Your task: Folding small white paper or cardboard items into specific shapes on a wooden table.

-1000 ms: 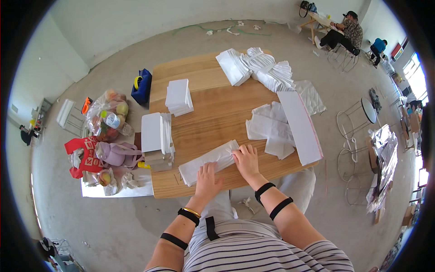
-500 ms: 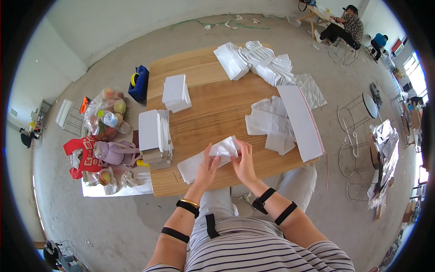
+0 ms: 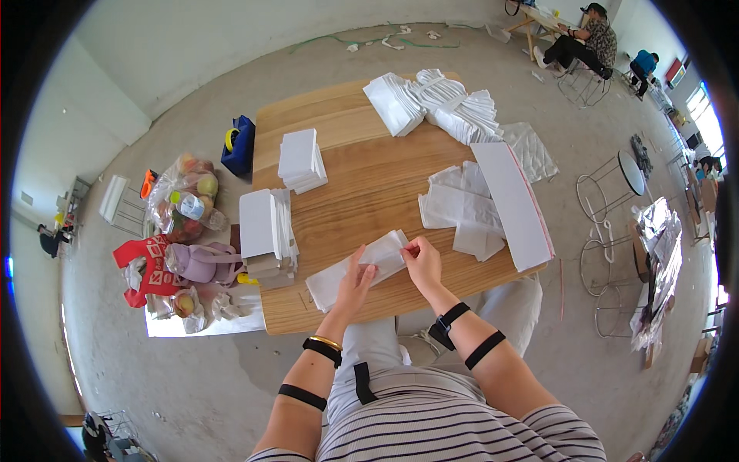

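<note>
A long white translucent plastic bag (image 3: 384,252) lies slantwise at the near edge of the wooden table, with a flat white piece showing at its left part. My left hand (image 3: 354,283) rests over its middle, gripping it between thumb and fingers. At the bag's upper right end my right hand (image 3: 423,264) is closed in a pinch on the edge. Several loose translucent bags (image 3: 454,202) lie to the right, beside a long white box (image 3: 512,208). Two stacks of white flat pieces, a nearer one (image 3: 260,219) and a farther one (image 3: 299,152), stand on the left.
Bundled white bags (image 3: 462,113) lie at the table's far right. A blue tape dispenser (image 3: 239,146) stands at the left edge. Beside the table are a plastic bag of fruit (image 3: 188,192) and a purple bag (image 3: 202,263). Stools (image 3: 608,181) stand to the right; a person sits farther back.
My right hand has gone from spread fingers over the bag to a pinch at its end, shifting slightly right. The bag's end looks flatter. The left hand stays on the bag.
</note>
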The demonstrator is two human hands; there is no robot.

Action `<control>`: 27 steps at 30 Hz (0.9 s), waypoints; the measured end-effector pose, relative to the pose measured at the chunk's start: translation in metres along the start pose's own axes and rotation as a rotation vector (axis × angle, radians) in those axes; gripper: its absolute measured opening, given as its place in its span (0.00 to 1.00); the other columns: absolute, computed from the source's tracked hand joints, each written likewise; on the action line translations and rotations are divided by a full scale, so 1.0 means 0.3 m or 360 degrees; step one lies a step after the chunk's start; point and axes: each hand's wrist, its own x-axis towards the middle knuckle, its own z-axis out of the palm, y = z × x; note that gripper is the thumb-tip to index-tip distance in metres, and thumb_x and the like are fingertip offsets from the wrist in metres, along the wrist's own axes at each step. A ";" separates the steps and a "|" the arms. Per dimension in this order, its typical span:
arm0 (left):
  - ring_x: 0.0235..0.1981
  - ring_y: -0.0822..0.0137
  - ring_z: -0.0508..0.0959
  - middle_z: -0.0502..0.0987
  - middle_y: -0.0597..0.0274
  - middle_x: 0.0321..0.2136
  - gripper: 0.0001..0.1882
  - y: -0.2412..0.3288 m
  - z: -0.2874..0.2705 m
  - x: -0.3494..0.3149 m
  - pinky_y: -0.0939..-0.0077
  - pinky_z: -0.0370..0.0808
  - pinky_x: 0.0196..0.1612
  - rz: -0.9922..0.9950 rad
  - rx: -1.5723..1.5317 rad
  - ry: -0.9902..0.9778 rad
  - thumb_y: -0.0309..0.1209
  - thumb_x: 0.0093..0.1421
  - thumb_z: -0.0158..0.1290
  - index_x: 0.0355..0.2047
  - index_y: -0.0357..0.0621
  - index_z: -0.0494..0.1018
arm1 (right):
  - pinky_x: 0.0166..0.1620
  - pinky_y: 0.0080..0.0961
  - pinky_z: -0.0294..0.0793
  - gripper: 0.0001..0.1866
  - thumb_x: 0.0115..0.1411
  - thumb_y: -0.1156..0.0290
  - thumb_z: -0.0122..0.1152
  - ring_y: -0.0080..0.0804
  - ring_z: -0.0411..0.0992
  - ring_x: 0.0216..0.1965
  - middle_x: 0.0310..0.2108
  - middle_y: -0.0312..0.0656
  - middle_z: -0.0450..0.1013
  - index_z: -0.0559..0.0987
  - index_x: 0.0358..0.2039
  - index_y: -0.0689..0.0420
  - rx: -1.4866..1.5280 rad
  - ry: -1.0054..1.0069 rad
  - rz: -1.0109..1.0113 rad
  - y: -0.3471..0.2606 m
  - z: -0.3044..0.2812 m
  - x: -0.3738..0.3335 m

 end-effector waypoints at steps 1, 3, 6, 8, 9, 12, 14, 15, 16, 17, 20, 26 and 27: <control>0.46 0.64 0.77 0.78 0.54 0.45 0.30 -0.001 0.000 0.000 0.70 0.70 0.52 0.0014 -0.0026 -0.0019 0.44 0.70 0.42 0.68 0.51 0.49 | 0.34 0.30 0.72 0.09 0.51 0.72 0.68 0.34 0.73 0.29 0.26 0.41 0.74 0.75 0.29 0.57 -0.0051 0.0024 -0.0023 0.002 0.000 0.001; 0.45 0.66 0.76 0.77 0.55 0.45 0.30 0.014 0.001 0.001 0.70 0.70 0.52 0.0006 -0.0032 -0.0052 0.45 0.71 0.41 0.68 0.51 0.49 | 0.35 0.32 0.71 0.09 0.51 0.74 0.67 0.36 0.72 0.31 0.28 0.41 0.73 0.74 0.29 0.57 -0.0147 0.0126 -0.0221 0.008 -0.004 -0.002; 0.44 0.67 0.74 0.77 0.57 0.46 0.30 0.020 -0.003 -0.003 0.71 0.69 0.53 -0.0021 -0.0078 -0.0065 0.46 0.71 0.39 0.69 0.50 0.48 | 0.38 0.35 0.70 0.08 0.50 0.77 0.65 0.40 0.71 0.35 0.30 0.42 0.71 0.73 0.28 0.56 -0.0308 0.0197 -0.0564 -0.018 -0.024 -0.016; 0.43 0.67 0.74 0.77 0.58 0.46 0.31 0.017 -0.006 -0.005 0.71 0.69 0.53 -0.0037 -0.0120 -0.0053 0.46 0.71 0.39 0.69 0.49 0.47 | 0.39 0.36 0.70 0.08 0.49 0.78 0.64 0.41 0.71 0.36 0.31 0.42 0.70 0.73 0.28 0.56 -0.0377 0.0172 -0.0707 -0.040 -0.039 -0.033; 0.44 0.67 0.73 0.77 0.58 0.46 0.31 0.014 -0.006 -0.004 0.71 0.69 0.53 -0.0053 -0.0177 -0.0049 0.46 0.71 0.39 0.69 0.48 0.47 | 0.38 0.36 0.70 0.08 0.49 0.78 0.64 0.41 0.71 0.35 0.31 0.42 0.70 0.73 0.28 0.56 -0.0348 0.0158 -0.0757 -0.051 -0.043 -0.046; 0.44 0.67 0.74 0.76 0.58 0.46 0.30 0.016 0.006 0.003 0.71 0.69 0.53 -0.0045 -0.0261 -0.0050 0.45 0.71 0.39 0.67 0.45 0.49 | 0.37 0.37 0.70 0.08 0.49 0.79 0.64 0.42 0.70 0.34 0.30 0.42 0.71 0.73 0.29 0.56 -0.0201 0.0089 -0.0742 -0.044 -0.037 -0.061; 0.44 0.67 0.74 0.76 0.57 0.46 0.28 0.000 0.006 0.004 0.70 0.69 0.53 -0.0024 -0.0282 -0.0038 0.45 0.71 0.39 0.65 0.42 0.52 | 0.37 0.38 0.69 0.08 0.50 0.79 0.63 0.44 0.70 0.34 0.29 0.42 0.72 0.73 0.29 0.56 -0.0072 0.0023 -0.0684 -0.041 -0.028 -0.068; 0.44 0.68 0.74 0.76 0.56 0.45 0.26 -0.020 0.002 0.003 0.71 0.70 0.53 -0.0023 -0.0290 -0.0008 0.45 0.72 0.38 0.62 0.42 0.56 | 0.37 0.38 0.69 0.08 0.50 0.79 0.63 0.43 0.70 0.34 0.29 0.42 0.73 0.73 0.29 0.56 -0.0027 -0.0014 -0.0652 -0.047 -0.021 -0.073; 0.44 0.68 0.75 0.77 0.55 0.44 0.23 -0.039 -0.004 0.001 0.71 0.70 0.52 -0.0022 -0.0298 0.0022 0.45 0.72 0.37 0.59 0.42 0.59 | 0.37 0.37 0.70 0.08 0.49 0.79 0.63 0.43 0.70 0.33 0.29 0.42 0.73 0.73 0.29 0.56 0.0018 -0.0050 -0.0620 -0.053 -0.014 -0.077; 0.44 0.68 0.75 0.77 0.55 0.44 0.23 -0.029 -0.001 0.002 0.71 0.70 0.52 -0.0023 -0.0300 0.0018 0.45 0.72 0.37 0.59 0.42 0.59 | 0.37 0.37 0.70 0.08 0.49 0.79 0.63 0.43 0.70 0.33 0.29 0.42 0.73 0.73 0.29 0.56 0.0016 -0.0049 -0.0617 -0.056 -0.020 -0.079; 0.45 0.69 0.76 0.77 0.57 0.41 0.20 -0.019 0.000 0.013 0.73 0.71 0.52 -0.0080 -0.0245 0.0050 0.45 0.71 0.40 0.47 0.39 0.66 | 0.37 0.36 0.70 0.08 0.48 0.78 0.65 0.43 0.70 0.34 0.29 0.41 0.72 0.74 0.27 0.57 -0.0011 -0.0156 -0.0680 -0.065 -0.035 -0.091; 0.28 0.73 0.69 0.70 0.66 0.24 0.20 -0.027 -0.009 0.030 0.78 0.66 0.34 -0.0243 -0.0313 0.0207 0.43 0.68 0.47 0.28 0.38 0.70 | 0.34 0.34 0.71 0.10 0.46 0.79 0.68 0.40 0.71 0.33 0.27 0.40 0.70 0.73 0.25 0.58 -0.0049 -0.0268 -0.0854 -0.075 -0.042 -0.101; 0.27 0.73 0.66 0.68 0.67 0.22 0.20 -0.017 -0.011 0.030 0.77 0.65 0.32 -0.0247 -0.0237 0.0153 0.43 0.68 0.48 0.27 0.38 0.70 | 0.33 0.33 0.71 0.10 0.47 0.78 0.68 0.38 0.72 0.30 0.26 0.41 0.70 0.73 0.25 0.58 0.0059 -0.0412 -0.0700 -0.070 -0.040 -0.097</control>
